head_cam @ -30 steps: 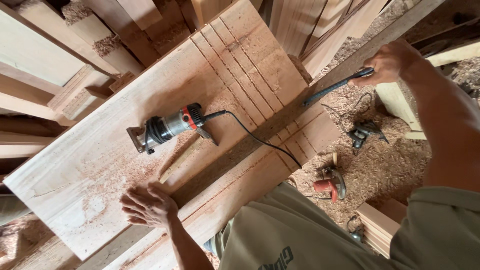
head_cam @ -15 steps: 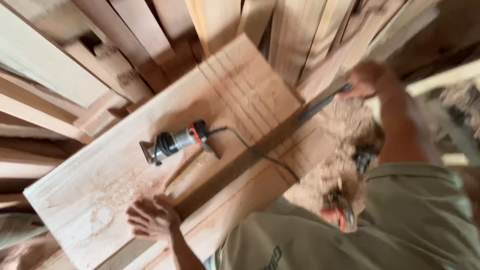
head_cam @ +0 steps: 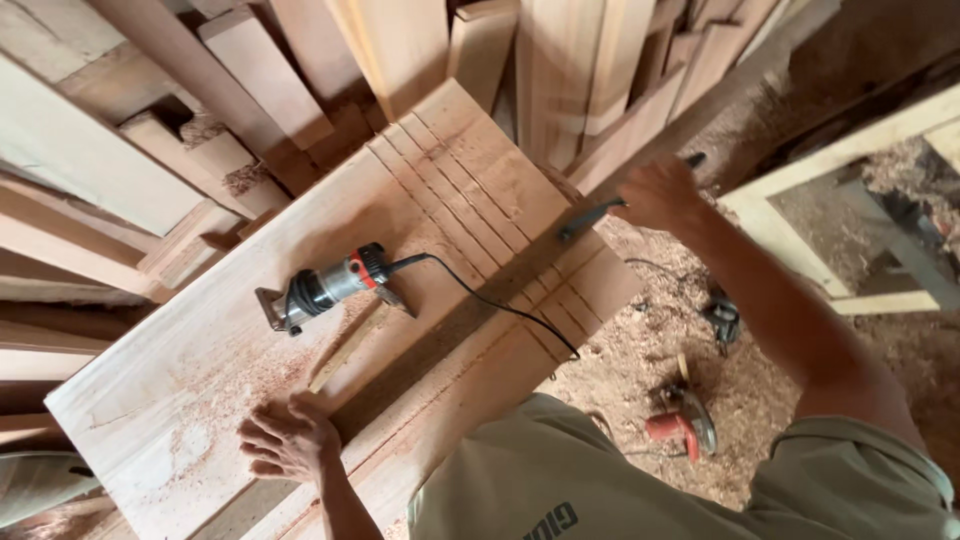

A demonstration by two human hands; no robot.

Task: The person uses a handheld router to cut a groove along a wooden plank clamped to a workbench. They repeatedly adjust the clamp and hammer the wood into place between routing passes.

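1. Resting flat and open, the left hand (head_cam: 288, 440) is steadying the grooved board (head_cam: 330, 330).
2. The right hand (head_cam: 655, 192) is gripping a dark tool (head_cam: 600, 210) at the board's edge.
3. The router (head_cam: 325, 287) is lying idle; presumably repositioning comes next.

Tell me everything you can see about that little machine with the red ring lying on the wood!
The small handheld power tool with a black and silver body and a red ring looks like a compact trim router. It lies on its side on the wide pale wooden board, its flat square base toward the left end and the red ring toward the right. A thin black cord runs from its red end across the board to the edge. Reddish sawdust lies around it. Neither hand touches it; a thin wooden strip lies just below.
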